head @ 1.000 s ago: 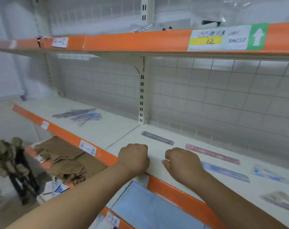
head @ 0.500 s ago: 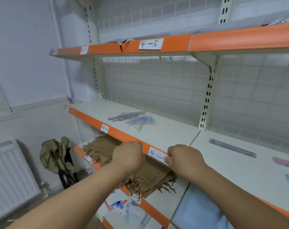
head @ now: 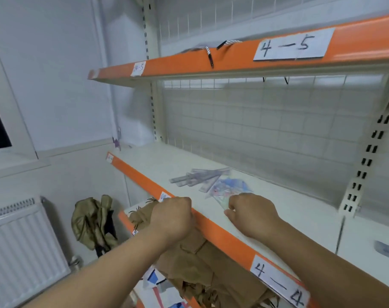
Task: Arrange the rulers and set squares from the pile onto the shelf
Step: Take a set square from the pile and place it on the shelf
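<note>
A pile of rulers and set squares lies on the white shelf with the orange front edge marked 4-4. My right hand hovers over the shelf just in front of the pile, fingers curled and holding nothing, near the corner of a clear set square. My left hand is a fist at the shelf's orange edge, empty. One grey ruler lies on the shelf section at the far right.
An upper shelf marked 4-5 hangs above, with cords over its edge. A wire grid backs the shelf. Brown paper bags fill the shelf below. A radiator and an olive bag stand on the left.
My view has swung left from the section with laid-out rulers to the section with the pile. Both fists have travelled left along the shelf edge and now sit close to the pile.
</note>
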`<state>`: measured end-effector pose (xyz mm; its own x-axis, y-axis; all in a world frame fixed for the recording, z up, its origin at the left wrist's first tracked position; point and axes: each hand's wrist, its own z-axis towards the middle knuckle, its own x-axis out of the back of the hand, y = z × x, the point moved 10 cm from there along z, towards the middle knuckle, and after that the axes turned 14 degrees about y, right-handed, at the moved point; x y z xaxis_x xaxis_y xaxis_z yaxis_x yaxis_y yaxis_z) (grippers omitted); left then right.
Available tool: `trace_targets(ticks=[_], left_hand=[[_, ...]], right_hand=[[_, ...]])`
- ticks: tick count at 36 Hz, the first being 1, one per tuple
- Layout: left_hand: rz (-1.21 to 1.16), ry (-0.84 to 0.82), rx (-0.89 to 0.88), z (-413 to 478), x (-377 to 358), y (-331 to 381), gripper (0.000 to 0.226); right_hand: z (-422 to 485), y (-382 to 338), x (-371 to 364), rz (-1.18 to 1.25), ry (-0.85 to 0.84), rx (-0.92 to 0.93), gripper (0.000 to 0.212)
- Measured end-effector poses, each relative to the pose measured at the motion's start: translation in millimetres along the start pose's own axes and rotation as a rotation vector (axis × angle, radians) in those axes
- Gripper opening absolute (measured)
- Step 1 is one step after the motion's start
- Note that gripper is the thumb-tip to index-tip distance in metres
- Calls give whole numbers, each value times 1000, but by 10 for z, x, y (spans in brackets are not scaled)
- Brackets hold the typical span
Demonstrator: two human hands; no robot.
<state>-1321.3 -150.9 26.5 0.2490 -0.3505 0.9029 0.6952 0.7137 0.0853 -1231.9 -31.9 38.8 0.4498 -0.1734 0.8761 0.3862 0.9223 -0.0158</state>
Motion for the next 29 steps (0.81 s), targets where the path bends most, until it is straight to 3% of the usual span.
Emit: trace_targets(ticks=[10,12,24,29], left_hand=[[8,-36,15,759,-299,-89,24],[-7,-44,4,865,-364,-59,22],[-55,-132,-172,1363,-755,79,26],[-87,-123,-278,1594,-821,138,35]], right_hand=[[613,310,-453,-65,-28,-46,19],[666,405,-520,-70,-11,-55,25],[915,485,-924,-107,-106,-112,21],[1015,309,-1104,-102,-199,-55,31]])
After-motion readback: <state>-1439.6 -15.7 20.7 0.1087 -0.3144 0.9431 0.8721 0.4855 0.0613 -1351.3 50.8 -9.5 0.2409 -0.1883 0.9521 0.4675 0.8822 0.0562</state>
